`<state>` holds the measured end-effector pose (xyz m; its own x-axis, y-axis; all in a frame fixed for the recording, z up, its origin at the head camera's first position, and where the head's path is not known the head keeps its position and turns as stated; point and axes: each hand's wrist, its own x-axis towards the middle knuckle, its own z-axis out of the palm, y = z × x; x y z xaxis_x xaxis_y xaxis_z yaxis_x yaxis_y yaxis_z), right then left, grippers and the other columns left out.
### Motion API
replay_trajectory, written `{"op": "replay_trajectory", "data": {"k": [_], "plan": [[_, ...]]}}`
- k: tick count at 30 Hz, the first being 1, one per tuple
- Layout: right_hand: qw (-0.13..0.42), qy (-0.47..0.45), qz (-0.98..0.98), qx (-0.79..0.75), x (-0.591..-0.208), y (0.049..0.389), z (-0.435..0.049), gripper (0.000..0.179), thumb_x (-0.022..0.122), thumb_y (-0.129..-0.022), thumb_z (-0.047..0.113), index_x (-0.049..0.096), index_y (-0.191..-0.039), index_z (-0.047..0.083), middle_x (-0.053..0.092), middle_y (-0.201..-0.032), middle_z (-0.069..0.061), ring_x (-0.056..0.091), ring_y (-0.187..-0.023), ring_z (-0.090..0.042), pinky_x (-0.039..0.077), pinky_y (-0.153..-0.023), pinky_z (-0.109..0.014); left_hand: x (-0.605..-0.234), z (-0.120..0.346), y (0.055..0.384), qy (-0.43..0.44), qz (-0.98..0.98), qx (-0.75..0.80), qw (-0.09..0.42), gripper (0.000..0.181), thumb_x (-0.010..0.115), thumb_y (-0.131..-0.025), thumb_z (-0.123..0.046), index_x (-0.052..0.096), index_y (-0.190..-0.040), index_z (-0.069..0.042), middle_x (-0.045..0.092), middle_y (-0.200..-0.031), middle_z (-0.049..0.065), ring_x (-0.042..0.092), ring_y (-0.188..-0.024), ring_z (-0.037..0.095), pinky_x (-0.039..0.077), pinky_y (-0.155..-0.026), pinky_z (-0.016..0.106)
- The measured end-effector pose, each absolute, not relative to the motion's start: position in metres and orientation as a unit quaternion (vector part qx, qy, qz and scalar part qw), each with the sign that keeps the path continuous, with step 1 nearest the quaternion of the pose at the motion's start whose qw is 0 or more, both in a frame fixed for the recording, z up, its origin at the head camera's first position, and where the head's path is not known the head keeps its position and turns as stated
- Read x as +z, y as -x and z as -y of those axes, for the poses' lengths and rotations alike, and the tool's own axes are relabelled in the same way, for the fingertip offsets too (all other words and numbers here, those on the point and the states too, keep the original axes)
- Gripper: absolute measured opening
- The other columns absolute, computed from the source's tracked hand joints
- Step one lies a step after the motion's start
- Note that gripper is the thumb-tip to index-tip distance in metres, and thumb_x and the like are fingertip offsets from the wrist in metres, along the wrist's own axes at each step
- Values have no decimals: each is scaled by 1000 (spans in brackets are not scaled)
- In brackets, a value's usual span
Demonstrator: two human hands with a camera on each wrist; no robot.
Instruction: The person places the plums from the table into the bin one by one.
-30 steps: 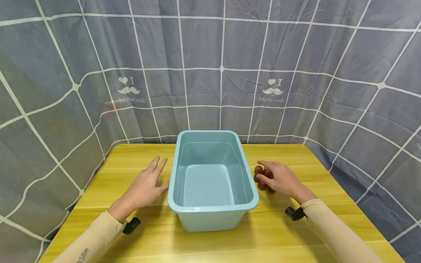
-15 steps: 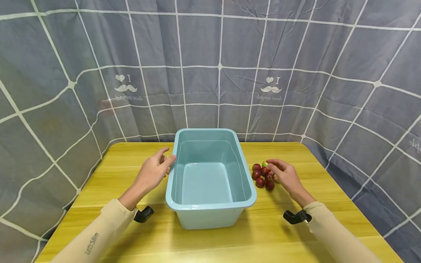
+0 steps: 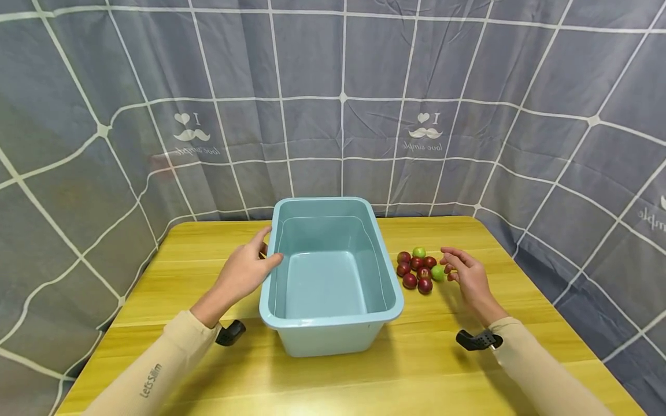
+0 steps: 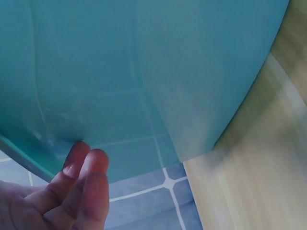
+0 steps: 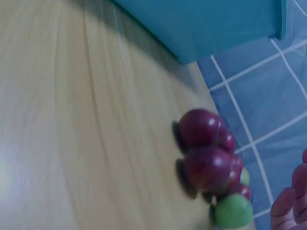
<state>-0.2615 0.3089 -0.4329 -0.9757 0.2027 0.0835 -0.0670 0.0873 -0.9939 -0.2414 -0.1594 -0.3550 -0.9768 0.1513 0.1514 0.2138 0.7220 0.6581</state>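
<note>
A light blue plastic basin (image 3: 333, 335) stands upright on the table. My left hand (image 3: 243, 269) grips its left rim, thumb over the edge and fingers below it outside. In the left wrist view, the fingertips (image 4: 98, 160) lie at the basin's outer wall (image 4: 120, 72). To the right of the basin sits a loose cluster of plums: several dark red ones (image 3: 424, 285) and two green ones, one of them (image 3: 438, 273) nearest my right hand (image 3: 470, 282). That hand hovers beside the cluster with loosely bent fingers and holds nothing. The right wrist view shows red plums (image 5: 207, 167) and a green plum (image 5: 233, 211).
The wooden table (image 3: 208, 370) extends around the basin, with its far edge close behind. A grey curtain (image 3: 312, 133) with white grid lines hangs along the back and both sides. Each wrist carries a black strap-mounted device (image 3: 476, 340).
My left hand has moved onto the basin's rim and taken hold of it. The right hand has drawn back to the right, off the plums, uncovering the green ones.
</note>
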Motion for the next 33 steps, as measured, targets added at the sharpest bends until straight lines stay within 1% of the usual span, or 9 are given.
{"op": "replay_trajectory", "data": {"k": [2, 6, 12, 15, 19, 21, 24, 28, 33], "plan": [[102, 57, 706, 699, -436, 261, -312, 28, 62, -101, 24, 65, -120, 4, 64, -85, 7, 54, -72, -9, 47, -62, -22, -354, 161, 242, 105, 930, -350, 42, 75, 57, -95, -39, 31, -158, -10, 69, -104, 9, 65, -82, 20, 49, -67, 33], [104, 63, 685, 719, -442, 262, -319, 30, 63, -100, 23, 64, -121, 2, 60, -85, 6, 52, -71, -8, 44, -62, -22, -351, 162, 243, 108, 935, -335, 43, 75, 57, -95, -41, 32, -158, -9, 70, -103, 8, 64, -81, 19, 47, -65, 33], [121, 79, 672, 726, -455, 268, -324, 25, 66, -98, 23, 68, -115, 4, 58, -83, 5, 50, -69, -8, 42, -61, -21, -343, 163, 245, 96, 942, -319, 49, 75, 54, -97, -52, 34, -157, -11, 69, -104, 10, 61, -77, 20, 44, -63, 32], [125, 98, 675, 720, -464, 273, -327, 30, 67, -97, 25, 67, -117, 3, 58, -78, 6, 49, -66, -8, 41, -59, -21, -340, 161, 247, 94, 943, -317, 50, 77, 53, -98, -54, 31, -158, -12, 67, -102, 9, 58, -72, 20, 43, -62, 32], [115, 121, 702, 692, -476, 275, -331, 42, 66, -98, 30, 62, -127, 0, 55, -77, 8, 48, -65, -7, 42, -57, -21, -340, 157, 249, 97, 943, -317, 35, 82, 53, -97, -55, 22, -161, -14, 64, -98, 8, 57, -67, 19, 44, -59, 33], [113, 125, 716, 678, -481, 275, -333, 45, 65, -99, 30, 59, -130, -2, 54, -76, 8, 47, -64, -7, 43, -57, -21, -342, 155, 250, 98, 944, -314, 25, 84, 52, -97, -55, 19, -162, -13, 66, -101, 9, 60, -73, 20, 46, -61, 34], [110, 121, 732, 661, -486, 273, -336, 45, 63, -100, 26, 56, -134, -3, 52, -74, 8, 46, -62, -7, 43, -57, -21, -345, 155, 250, 93, 947, -308, 18, 84, 51, -97, -55, 18, -163, -13, 67, -119, 16, 67, -93, 28, 51, -72, 42], [100, 106, 755, 639, -488, 273, -338, 47, 62, -100, 24, 54, -138, -2, 50, -71, 8, 46, -62, -6, 43, -59, -22, -348, 155, 249, 85, 947, -309, 11, 84, 49, -97, -54, 16, -163, -14, 58, -140, 21, 63, -117, 37, 50, -86, 52], [104, 84, 788, 601, -491, 275, -339, 50, 65, -99, 25, 54, -139, -2, 49, -70, 8, 46, -62, -6, 42, -58, -22, -350, 155, 250, 83, 945, -316, 5, 81, 47, -98, -49, 11, -164, -19, 54, -145, 22, 62, -118, 39, 50, -87, 53]]}}
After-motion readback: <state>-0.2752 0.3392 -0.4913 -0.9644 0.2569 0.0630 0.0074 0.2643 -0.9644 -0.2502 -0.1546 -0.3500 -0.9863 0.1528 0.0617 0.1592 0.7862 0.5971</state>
